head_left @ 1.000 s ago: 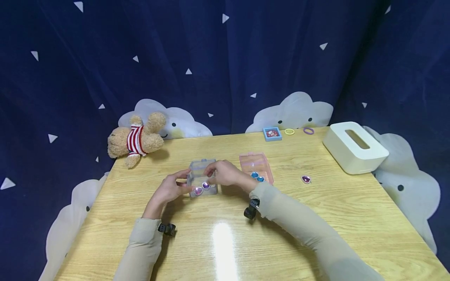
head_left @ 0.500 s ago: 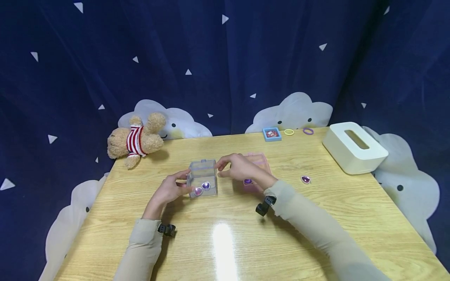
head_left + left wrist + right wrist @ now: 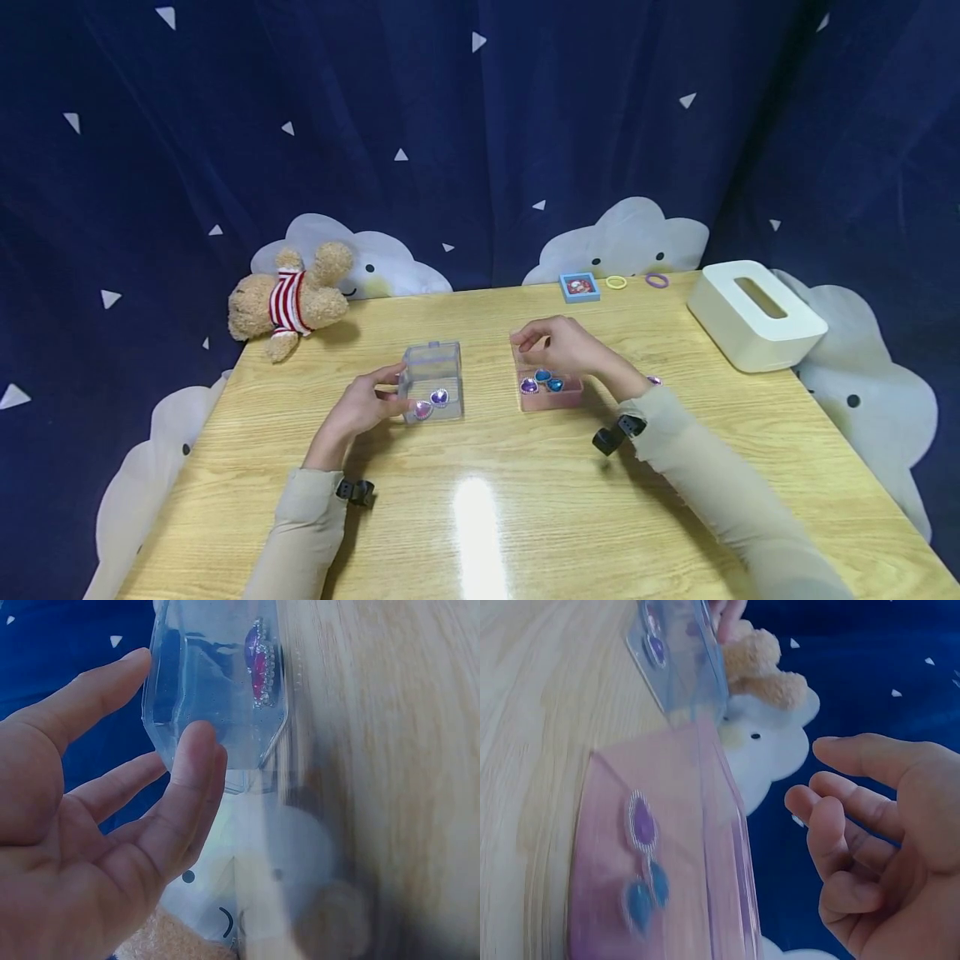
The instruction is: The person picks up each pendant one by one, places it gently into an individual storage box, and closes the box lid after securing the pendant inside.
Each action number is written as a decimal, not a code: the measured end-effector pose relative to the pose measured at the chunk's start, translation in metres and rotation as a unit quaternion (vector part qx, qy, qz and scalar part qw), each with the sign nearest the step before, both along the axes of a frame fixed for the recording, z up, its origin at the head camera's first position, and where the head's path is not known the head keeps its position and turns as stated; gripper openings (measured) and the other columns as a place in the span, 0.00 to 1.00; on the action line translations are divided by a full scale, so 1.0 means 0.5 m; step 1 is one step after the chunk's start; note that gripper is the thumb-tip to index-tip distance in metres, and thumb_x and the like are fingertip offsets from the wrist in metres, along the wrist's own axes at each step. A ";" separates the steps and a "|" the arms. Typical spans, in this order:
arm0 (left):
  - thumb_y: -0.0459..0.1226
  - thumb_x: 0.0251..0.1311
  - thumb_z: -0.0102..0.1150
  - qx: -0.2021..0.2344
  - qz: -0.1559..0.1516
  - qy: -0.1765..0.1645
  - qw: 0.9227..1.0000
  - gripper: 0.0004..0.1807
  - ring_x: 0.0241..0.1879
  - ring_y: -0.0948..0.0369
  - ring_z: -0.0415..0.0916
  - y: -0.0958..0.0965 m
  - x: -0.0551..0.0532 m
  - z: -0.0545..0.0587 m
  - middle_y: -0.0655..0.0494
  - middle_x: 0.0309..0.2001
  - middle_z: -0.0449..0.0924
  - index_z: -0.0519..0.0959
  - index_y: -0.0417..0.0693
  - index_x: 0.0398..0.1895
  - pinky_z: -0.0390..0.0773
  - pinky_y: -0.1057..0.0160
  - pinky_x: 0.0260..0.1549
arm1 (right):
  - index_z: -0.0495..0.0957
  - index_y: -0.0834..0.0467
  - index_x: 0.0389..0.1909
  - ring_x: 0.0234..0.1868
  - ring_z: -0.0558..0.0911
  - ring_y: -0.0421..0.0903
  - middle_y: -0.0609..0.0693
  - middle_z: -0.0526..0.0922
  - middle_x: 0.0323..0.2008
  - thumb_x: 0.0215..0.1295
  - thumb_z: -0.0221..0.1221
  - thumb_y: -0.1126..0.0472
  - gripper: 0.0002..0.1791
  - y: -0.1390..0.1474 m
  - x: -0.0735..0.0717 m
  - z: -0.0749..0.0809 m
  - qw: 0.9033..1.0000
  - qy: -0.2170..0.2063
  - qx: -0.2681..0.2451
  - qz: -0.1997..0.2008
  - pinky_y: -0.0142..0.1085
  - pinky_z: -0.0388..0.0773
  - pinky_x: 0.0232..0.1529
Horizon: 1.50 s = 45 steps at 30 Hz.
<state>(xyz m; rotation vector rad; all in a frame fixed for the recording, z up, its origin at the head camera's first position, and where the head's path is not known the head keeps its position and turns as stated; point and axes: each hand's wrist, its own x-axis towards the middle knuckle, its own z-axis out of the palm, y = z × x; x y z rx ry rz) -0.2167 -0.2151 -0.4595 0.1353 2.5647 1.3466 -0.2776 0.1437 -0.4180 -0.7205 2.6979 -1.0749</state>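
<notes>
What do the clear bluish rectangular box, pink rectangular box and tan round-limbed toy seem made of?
Clear bluish rectangular box: probably hard plastic, glossy; its see-through walls carry highlights.
Pink rectangular box: likely plastic too, smooth and translucent; what lies behind shows through, tinted.
Tan round-limbed toy: looks like plush, matte; its surface is fuzzy.

The left sleeve [image 3: 300,533] and right sleeve [image 3: 726,496] are pale beige, creased toward the wrists. Beside each cuff [image 3: 321,482] sits a blocky black camera [image 3: 357,492].

You can read no text, label, brand or number in any view; the red-and-white print [image 3: 579,286] in the blue frame [image 3: 583,298] is too small to make out.
</notes>
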 end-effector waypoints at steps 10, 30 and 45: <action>0.37 0.57 0.72 -0.003 0.001 -0.003 1.000 0.42 0.57 0.42 0.78 0.000 -0.001 0.006 0.36 0.67 0.71 0.63 0.44 0.75 0.84 0.58 0.46 | 0.86 0.56 0.45 0.43 0.83 0.47 0.46 0.88 0.36 0.60 0.68 0.60 0.12 0.094 -0.004 -0.012 0.999 0.023 0.012 -0.040 0.37 0.76 0.43; 0.37 0.57 0.71 0.001 -0.003 -0.004 1.000 0.42 0.57 0.42 0.78 -0.002 0.000 0.002 0.35 0.66 0.71 0.63 0.44 0.75 0.83 0.59 0.45 | 0.83 0.62 0.48 0.31 0.81 0.46 0.53 0.86 0.38 0.63 0.66 0.60 0.14 0.260 0.004 -0.073 0.994 -0.059 0.026 -0.087 0.36 0.80 0.29; 0.37 0.57 0.71 -0.001 0.002 -0.008 1.000 0.42 0.56 0.42 0.79 -0.001 0.000 0.004 0.34 0.65 0.72 0.64 0.45 0.75 0.83 0.60 0.44 | 0.82 0.61 0.49 0.33 0.81 0.42 0.57 0.86 0.43 0.59 0.69 0.59 0.18 0.340 0.019 -0.099 0.991 -0.079 0.052 -0.092 0.34 0.78 0.30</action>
